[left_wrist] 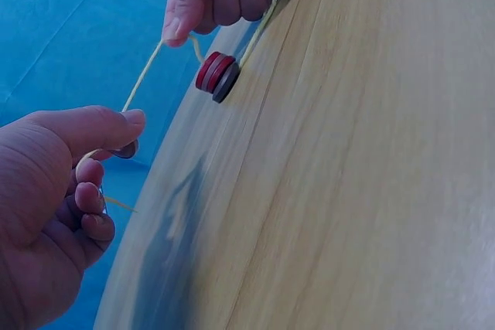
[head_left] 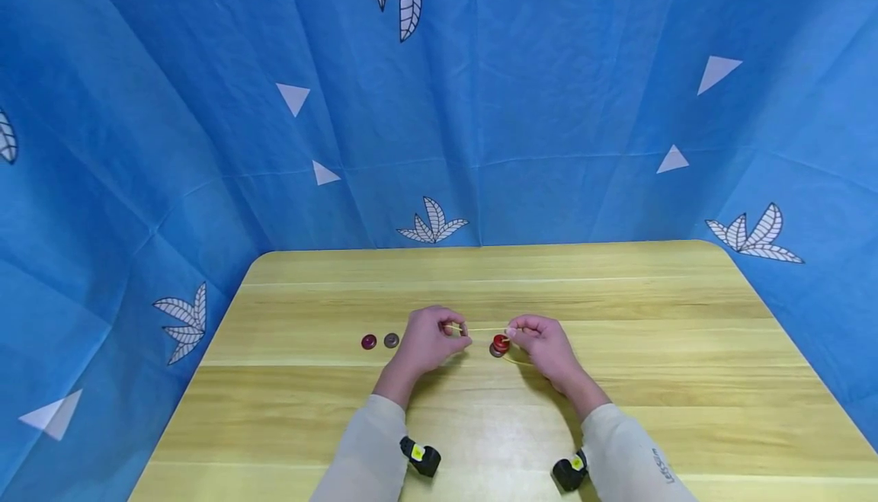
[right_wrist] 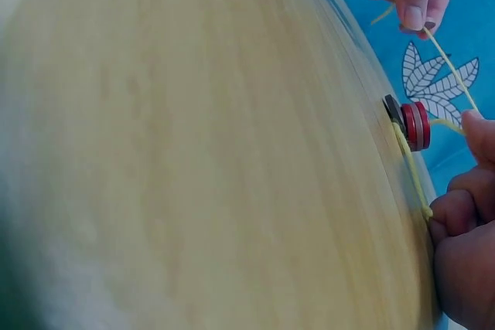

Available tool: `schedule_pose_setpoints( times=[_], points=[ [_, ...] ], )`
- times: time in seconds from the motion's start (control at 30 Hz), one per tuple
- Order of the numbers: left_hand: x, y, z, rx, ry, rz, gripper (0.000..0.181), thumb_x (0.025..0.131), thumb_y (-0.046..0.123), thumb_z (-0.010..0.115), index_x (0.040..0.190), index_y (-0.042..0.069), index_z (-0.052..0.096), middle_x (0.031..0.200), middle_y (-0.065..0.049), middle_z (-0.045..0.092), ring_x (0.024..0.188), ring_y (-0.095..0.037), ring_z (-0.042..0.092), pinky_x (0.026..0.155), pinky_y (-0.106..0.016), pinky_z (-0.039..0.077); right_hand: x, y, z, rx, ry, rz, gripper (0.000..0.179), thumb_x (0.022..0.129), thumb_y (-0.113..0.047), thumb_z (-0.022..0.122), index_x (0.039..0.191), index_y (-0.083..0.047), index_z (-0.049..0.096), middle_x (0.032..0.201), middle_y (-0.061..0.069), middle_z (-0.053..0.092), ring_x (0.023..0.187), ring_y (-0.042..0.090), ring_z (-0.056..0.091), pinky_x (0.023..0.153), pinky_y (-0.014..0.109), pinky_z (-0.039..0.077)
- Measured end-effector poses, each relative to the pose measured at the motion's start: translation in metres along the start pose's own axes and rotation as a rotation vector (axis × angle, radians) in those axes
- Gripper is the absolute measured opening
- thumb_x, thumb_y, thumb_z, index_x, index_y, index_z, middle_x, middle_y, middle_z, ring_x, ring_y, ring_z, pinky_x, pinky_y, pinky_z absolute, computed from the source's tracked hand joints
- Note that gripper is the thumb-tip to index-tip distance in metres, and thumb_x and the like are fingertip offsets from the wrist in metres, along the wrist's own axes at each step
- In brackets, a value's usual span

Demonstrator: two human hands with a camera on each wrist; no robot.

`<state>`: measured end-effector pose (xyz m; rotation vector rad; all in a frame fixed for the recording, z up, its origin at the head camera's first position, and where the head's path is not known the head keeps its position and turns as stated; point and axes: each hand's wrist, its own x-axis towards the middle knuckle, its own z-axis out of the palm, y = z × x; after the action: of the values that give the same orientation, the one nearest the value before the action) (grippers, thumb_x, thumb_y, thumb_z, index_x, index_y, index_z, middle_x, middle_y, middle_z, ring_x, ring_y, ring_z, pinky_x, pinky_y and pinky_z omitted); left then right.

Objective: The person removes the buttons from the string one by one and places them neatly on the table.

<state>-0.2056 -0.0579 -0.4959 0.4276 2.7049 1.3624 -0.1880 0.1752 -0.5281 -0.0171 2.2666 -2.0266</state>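
My left hand (head_left: 427,340) pinches a small dark brown button (left_wrist: 126,149) between thumb and fingers. A yellow string (left_wrist: 143,76) runs from that button, drawn taut across to my right hand (head_left: 545,346). The thumb and forefinger of my right hand grip the string. Below those fingertips sits a stack of red and grey buttons (right_wrist: 418,126), threaded on the string, with a dark button at its lower end. From the stack the yellow string loops on under my right hand. A short string end sticks out past my left fingers.
Two loose buttons lie left of my left hand: one dark red (head_left: 369,342), one grey-brown (head_left: 392,340). The wooden table (head_left: 617,289) reaches back to a blue patterned cloth (head_left: 549,91). A black wrist camera (head_left: 421,456) sits by each sleeve.
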Motion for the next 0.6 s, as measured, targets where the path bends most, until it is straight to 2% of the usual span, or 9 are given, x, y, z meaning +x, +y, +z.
schedule_pose_setpoints(
  times=[0.2,0.43,0.6],
  points=[
    [-0.001,-0.003,-0.005,-0.013,0.012,-0.015,0.021,0.081,0.013,0.085,0.099,0.008,0.076,0.077,0.002,0.059,0.070,-0.014,0.054,0.064,-0.030,0.049,-0.001,0.001,0.000,0.006,-0.002,-0.003,0.012,0.093,-0.005,0.068,0.097,0.007,0.068,0.058,-0.002,0.040,0.054,0.009,0.037,0.050,0.022,0.032],
    [-0.003,-0.008,-0.010,0.000,0.042,0.028,0.014,0.080,0.011,0.085,0.090,0.012,0.076,0.077,0.001,0.060,0.070,-0.013,0.054,0.066,-0.030,0.049,0.002,0.004,0.000,0.028,0.005,0.002,0.009,0.093,-0.003,0.067,0.095,0.006,0.068,0.057,-0.003,0.043,0.053,0.009,0.038,0.048,0.021,0.031],
    [-0.005,-0.012,-0.013,0.016,0.050,0.002,0.014,0.081,0.012,0.085,0.091,0.014,0.075,0.080,0.001,0.062,0.071,-0.013,0.055,0.066,-0.030,0.049,0.002,0.004,0.000,0.026,0.002,0.002,0.010,0.093,-0.003,0.067,0.096,0.007,0.068,0.058,-0.003,0.043,0.053,0.008,0.038,0.048,0.021,0.032]
  ],
)
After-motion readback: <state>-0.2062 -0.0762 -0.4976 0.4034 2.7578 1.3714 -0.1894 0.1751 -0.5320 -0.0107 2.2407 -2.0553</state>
